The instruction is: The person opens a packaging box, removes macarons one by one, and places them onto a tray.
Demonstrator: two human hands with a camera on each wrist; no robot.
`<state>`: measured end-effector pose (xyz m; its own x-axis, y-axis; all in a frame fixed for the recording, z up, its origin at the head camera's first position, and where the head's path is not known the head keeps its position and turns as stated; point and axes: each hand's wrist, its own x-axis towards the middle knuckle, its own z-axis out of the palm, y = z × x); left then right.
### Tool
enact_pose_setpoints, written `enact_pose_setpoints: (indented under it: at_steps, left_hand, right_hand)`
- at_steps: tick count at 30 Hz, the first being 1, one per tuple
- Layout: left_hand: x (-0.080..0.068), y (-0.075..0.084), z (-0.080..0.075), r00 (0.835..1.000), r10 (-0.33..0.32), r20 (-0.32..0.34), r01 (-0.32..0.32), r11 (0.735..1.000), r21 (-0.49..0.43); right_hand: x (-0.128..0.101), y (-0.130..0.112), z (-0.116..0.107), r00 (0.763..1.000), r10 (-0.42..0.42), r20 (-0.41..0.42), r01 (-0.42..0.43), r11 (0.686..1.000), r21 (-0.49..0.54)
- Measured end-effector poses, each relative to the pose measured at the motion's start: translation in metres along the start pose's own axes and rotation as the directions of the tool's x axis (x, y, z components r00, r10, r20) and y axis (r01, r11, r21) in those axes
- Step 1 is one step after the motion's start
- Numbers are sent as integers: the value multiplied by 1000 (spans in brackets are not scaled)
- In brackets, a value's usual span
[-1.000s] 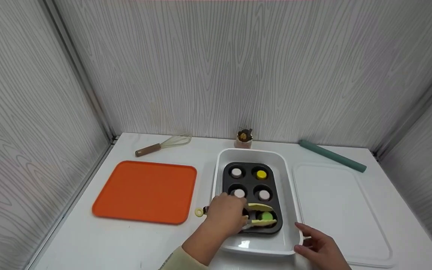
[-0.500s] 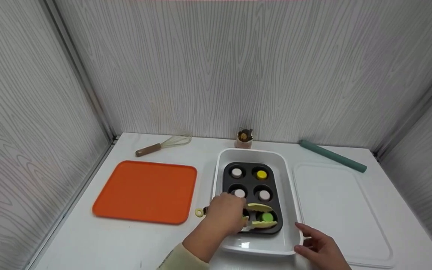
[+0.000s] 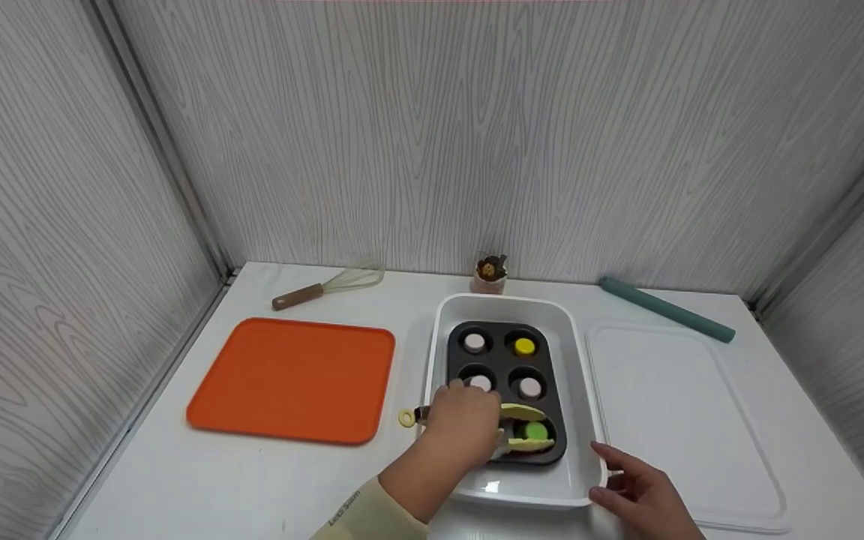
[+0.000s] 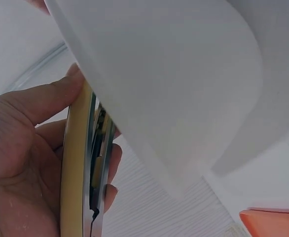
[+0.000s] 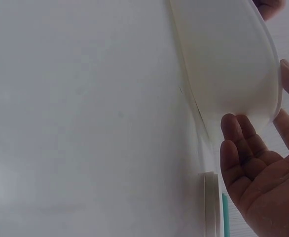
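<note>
Right hand (image 3: 638, 487), lower right of the head view: fingers straight and relaxed, holding nothing, fingertips resting against the near right corner of the white baking dish (image 3: 586, 420), apparently steadying it. The right wrist view shows the open palm just beside the dish's rounded outer wall.

Left hand (image 3: 462, 424), lower centre: curled round a pair of pale yellow tongs (image 3: 523, 427). The hanging loop of the tongs sticks out to the left over the dish rim; the two tips reach right and sit either side of a green disc (image 3: 535, 430) in the near right cup of the dark six-cup muffin tin (image 3: 505, 330). The tin lies inside the dish. Whether the tips already press the disc cannot be told. The left wrist view confirms thumb and fingers squeezing the tong arms.

Other cups: pale pink discs in three, a yellow disc (image 3: 524, 346) far right; the near left cup is hidden by the hand.

Judged step: gripping the green disc. Next move calls for a firm squeeze, then a straight lift clear of the cup.

Mid frame: orange tray (image 3: 293, 379) left of the dish, white lid (image 3: 683, 420) right. Far edge of the worktop (image 3: 177, 487): whisk (image 3: 327, 287), small figurine cup (image 3: 490, 273), teal rolling pin (image 3: 666, 309).
</note>
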<state>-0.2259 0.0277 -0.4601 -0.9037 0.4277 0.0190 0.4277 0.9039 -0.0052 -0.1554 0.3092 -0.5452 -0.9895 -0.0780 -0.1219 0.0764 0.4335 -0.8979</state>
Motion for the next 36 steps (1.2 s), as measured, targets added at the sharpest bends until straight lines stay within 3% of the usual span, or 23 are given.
enact_pose_setpoints:
  at_steps: [10,22,28,36]
  left_hand:
    - [-6,1,7,997,-35,-67,30,997,-74]
    - [-3,1,3,999,-49,13,51,989,-136]
    - [-5,-2,1,999,-29,-30,26,995,-95]
    - [-7,-8,-4,999,7,-38,-12,990,-140]
  right_hand:
    - [1,-2,4,1000,10,-26,-10,1000,1]
    - [-1,-2,4,1000,-8,-21,8,1000,-2]
    - [-1,0,3,999,-44,-6,44,999,12]
    - [-1,2,2,1000,-29,1,29,999,19]
